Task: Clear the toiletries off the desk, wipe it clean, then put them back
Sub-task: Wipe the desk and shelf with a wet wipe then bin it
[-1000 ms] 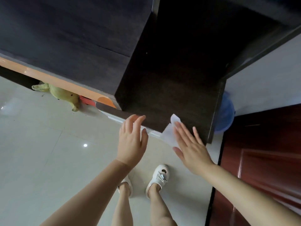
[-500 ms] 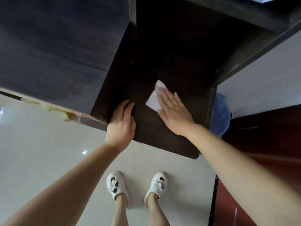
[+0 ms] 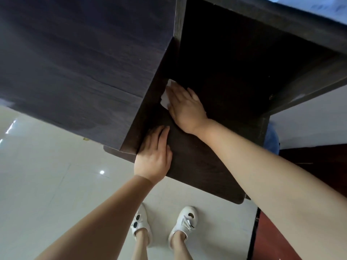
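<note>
The dark wooden desk top [image 3: 234, 76] fills the upper right of the head view, with no toiletries on it. My right hand [image 3: 185, 106] lies flat with straight fingers on a white wipe [image 3: 165, 97] and presses it against the desk, close to the tall dark cabinet side at the left. Only the wipe's left edge shows from under the fingers. My left hand [image 3: 154, 154] rests flat on the desk's near left corner, fingers straight, holding nothing.
A tall dark cabinet [image 3: 78, 62] stands against the desk's left side. Pale tiled floor [image 3: 47, 184] lies below, with my feet in white shoes [image 3: 185, 219]. A blue bin [image 3: 272, 141] sits right of the desk, a red-brown door [image 3: 309, 194] beyond it.
My right hand has slid the wipe from the desk's front edge inward and left toward the cabinet side. My left hand has come down onto the desk's near corner.
</note>
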Demonstrator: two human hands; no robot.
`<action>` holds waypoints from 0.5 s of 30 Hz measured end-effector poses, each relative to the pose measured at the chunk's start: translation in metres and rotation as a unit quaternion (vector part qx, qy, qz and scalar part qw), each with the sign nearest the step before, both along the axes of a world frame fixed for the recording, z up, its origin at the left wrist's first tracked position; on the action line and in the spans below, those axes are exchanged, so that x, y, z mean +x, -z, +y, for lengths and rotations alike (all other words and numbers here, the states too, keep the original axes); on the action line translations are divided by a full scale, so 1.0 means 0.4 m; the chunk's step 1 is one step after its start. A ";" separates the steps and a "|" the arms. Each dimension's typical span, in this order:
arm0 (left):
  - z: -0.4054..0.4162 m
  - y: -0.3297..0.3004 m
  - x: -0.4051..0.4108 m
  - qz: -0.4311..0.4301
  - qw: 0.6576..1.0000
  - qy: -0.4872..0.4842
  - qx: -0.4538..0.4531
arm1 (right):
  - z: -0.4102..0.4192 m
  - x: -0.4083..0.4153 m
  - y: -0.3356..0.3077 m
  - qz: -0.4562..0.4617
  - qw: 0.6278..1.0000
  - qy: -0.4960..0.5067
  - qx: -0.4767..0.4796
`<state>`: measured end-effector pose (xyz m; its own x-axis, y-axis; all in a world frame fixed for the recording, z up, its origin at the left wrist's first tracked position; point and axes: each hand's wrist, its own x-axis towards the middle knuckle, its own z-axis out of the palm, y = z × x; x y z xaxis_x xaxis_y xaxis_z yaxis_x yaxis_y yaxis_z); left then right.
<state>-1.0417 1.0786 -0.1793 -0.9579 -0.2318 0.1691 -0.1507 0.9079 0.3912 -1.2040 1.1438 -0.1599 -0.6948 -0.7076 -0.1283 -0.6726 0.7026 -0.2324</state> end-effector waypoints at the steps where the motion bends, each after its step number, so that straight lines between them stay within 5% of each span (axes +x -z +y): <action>1: 0.000 0.000 0.000 -0.002 1.000 0.003 -0.002 | 0.007 0.012 0.000 -0.007 1.000 -0.009 -0.003; 6: -0.003 0.002 0.000 0.004 1.000 0.004 0.001 | 0.104 0.083 0.019 -0.031 0.994 -0.101 0.000; 10: -0.002 0.004 -0.002 0.002 1.000 -0.001 0.001 | 0.204 -0.030 0.034 -0.012 0.990 0.139 0.007; 13: 0.000 0.002 -0.002 -0.004 1.000 -0.003 -0.002 | 0.218 -0.104 0.030 -0.010 0.935 0.353 0.024; 15: 0.000 0.002 -0.002 -0.005 1.000 -0.006 -0.003 | 0.148 -0.127 0.024 -0.029 0.928 0.371 0.006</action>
